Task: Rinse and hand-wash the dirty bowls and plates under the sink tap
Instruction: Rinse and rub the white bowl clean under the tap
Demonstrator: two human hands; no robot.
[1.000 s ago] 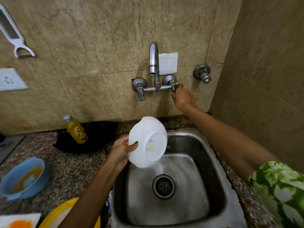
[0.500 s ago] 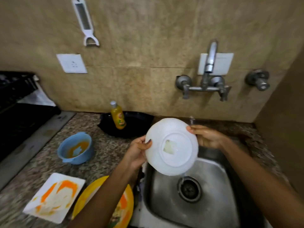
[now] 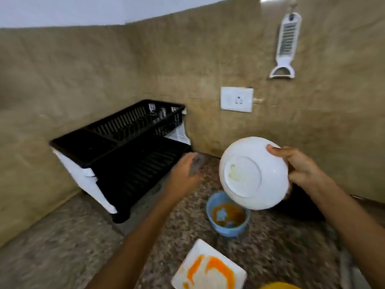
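My right hand [image 3: 300,170] grips the rim of a white bowl [image 3: 253,174], held in the air with its underside facing me. My left hand [image 3: 185,174] is blurred and holds nothing, reaching out toward the black dish rack [image 3: 123,147]. Below the white bowl a blue bowl [image 3: 228,217] with orange residue stands on the counter. A white square plate [image 3: 208,270] smeared with orange lies near the bottom edge. The sink and tap are out of view.
The dish rack stands in the counter corner at the left on a white base. A wall socket [image 3: 237,99] and a hanging white peeler [image 3: 285,46] are on the tiled wall. A yellow plate edge [image 3: 277,285] shows at the bottom. A dark pan [image 3: 302,207] lies behind my right arm.
The view has swung left from the sink to the dish rack. My left hand let go of the white bowl and reached toward the rack; my right hand alone now holds the bowl.
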